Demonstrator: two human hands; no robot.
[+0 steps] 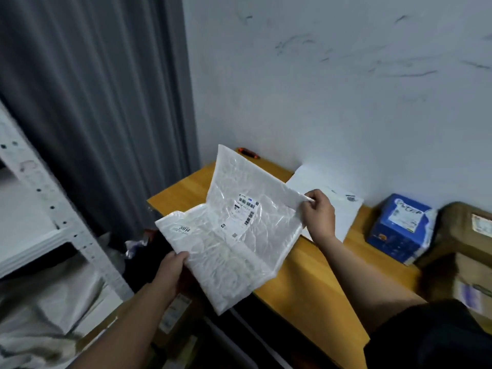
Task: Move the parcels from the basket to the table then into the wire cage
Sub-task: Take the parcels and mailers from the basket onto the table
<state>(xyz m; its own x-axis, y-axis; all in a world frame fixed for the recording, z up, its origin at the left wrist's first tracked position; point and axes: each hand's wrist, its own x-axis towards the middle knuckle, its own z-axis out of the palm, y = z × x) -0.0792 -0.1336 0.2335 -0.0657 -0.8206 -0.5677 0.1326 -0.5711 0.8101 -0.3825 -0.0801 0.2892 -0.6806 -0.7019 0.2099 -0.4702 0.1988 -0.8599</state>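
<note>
Left hand (171,267) and right hand (318,213) pinch white parcel (234,230) edges above bench (306,275); next: lower flat.

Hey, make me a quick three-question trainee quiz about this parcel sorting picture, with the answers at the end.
1. True or false: both hands hold the white plastic parcel.
2. Which number is printed on the small sticker near the parcel's left edge?
3. Which lies on the wooden table nearest the wall corner? A) the orange-and-black tool B) the blue parcel C) the flat white envelope

Key: 1. True: the left hand grips its lower left edge, the right hand pinches its right corner. 2. 5914. 3. A.
</note>
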